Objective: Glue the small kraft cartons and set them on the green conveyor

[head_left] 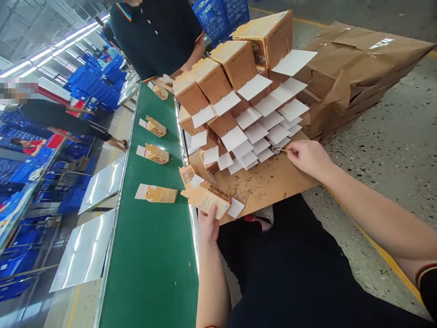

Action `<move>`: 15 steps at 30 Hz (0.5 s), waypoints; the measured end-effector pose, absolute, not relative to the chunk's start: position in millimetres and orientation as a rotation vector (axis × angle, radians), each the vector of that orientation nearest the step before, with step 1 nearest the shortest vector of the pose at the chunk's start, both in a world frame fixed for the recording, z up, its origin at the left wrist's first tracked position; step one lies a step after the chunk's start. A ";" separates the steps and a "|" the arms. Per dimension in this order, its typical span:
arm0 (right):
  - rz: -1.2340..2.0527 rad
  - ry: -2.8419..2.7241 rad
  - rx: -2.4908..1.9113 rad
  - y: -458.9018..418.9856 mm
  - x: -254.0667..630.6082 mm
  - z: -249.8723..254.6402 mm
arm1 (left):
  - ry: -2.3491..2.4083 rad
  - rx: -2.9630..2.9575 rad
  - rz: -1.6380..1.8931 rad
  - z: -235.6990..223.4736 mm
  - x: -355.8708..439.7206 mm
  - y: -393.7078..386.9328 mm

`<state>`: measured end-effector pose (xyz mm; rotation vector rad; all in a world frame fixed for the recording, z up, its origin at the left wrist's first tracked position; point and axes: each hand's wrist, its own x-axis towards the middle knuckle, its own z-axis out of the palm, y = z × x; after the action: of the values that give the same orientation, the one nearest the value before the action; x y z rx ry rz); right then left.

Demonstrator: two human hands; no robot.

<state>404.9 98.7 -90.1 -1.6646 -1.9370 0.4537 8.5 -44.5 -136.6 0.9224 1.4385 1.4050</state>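
Green belt (153,264), metal edge (194,228) beside left hand (209,224) gripping carton (212,199), right hand (309,157) pinching stick (283,149)

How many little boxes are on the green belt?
4. Going up the picture: the lowest box, the second box, the third box, and the top box by the other person's hand. More could be hidden behind that person.

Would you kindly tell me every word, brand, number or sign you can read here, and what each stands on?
No text can be read.
Carton in the left hand: print too small and blurred.
Loose cartons on the green belt: print too small to read.
Stacked cartons: print likewise unreadable.
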 end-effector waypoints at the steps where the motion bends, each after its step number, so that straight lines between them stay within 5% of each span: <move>1: 0.467 -1.970 -1.664 107.7 401.9 -90.0 | 1.462 0.961 1.381 -141.9 15.1 -40.2; 7: 0.458 -2.025 -1.645 117.8 402.7 -91.8 | 1.565 1.015 1.278 -157.0 31.2 -22.2; 15: 0.849 -1.998 -1.012 -5.7 333.2 -140.0 | 1.573 0.976 1.273 -150.1 37.1 -24.6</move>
<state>333.2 -5.7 -140.0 -1.0115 -1.9975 0.8494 37.1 -24.6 -150.1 0.9762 1.5734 1.2725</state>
